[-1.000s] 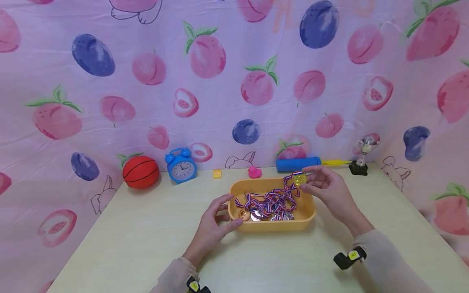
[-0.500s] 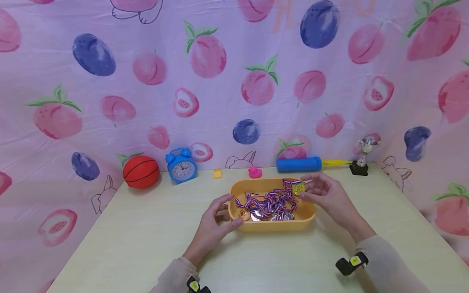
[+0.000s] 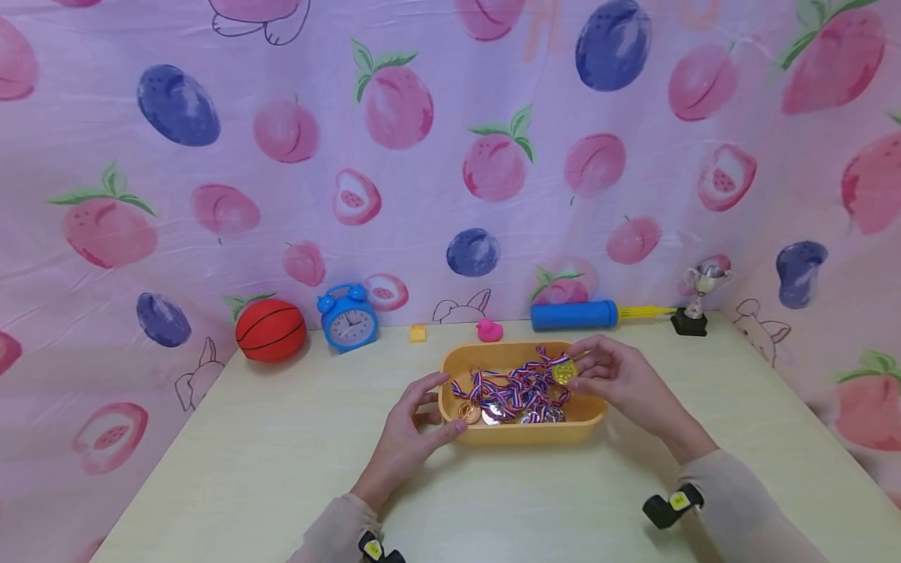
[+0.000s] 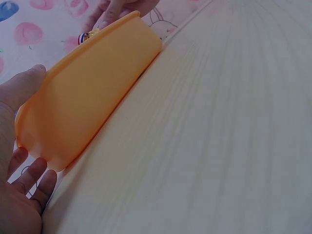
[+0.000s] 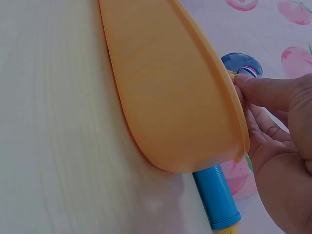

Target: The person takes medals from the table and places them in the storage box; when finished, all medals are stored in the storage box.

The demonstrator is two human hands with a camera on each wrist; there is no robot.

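A yellow-orange plastic tub [image 3: 524, 435] stands on the table, holding a tangle of striped red, white and blue ribbons [image 3: 521, 387]. A bronze medal [image 3: 468, 413] and several silver medals [image 3: 493, 414] lie along its near side. My left hand [image 3: 411, 426] grips the tub's left end, thumb at the near rim and fingers round the end wall, as the left wrist view shows. With thumb and fingers, my right hand [image 3: 629, 383] pinches a gold medal [image 3: 565, 371] over the tub's right part. Its ribbon trails into the tangle.
Along the back stand a red basketball [image 3: 271, 331], a blue alarm clock [image 3: 349, 319], a small yellow block [image 3: 418, 334], a pink rubber duck [image 3: 489, 331], a blue hand pump [image 3: 575, 316] and a silver trophy cup [image 3: 697, 299]. A fruit-patterned cloth [image 3: 415, 258] hangs behind.
My right hand has carried the gold medal down and to the left, from the back right rim to over the ribbons. The left hand and the tub have stayed put.
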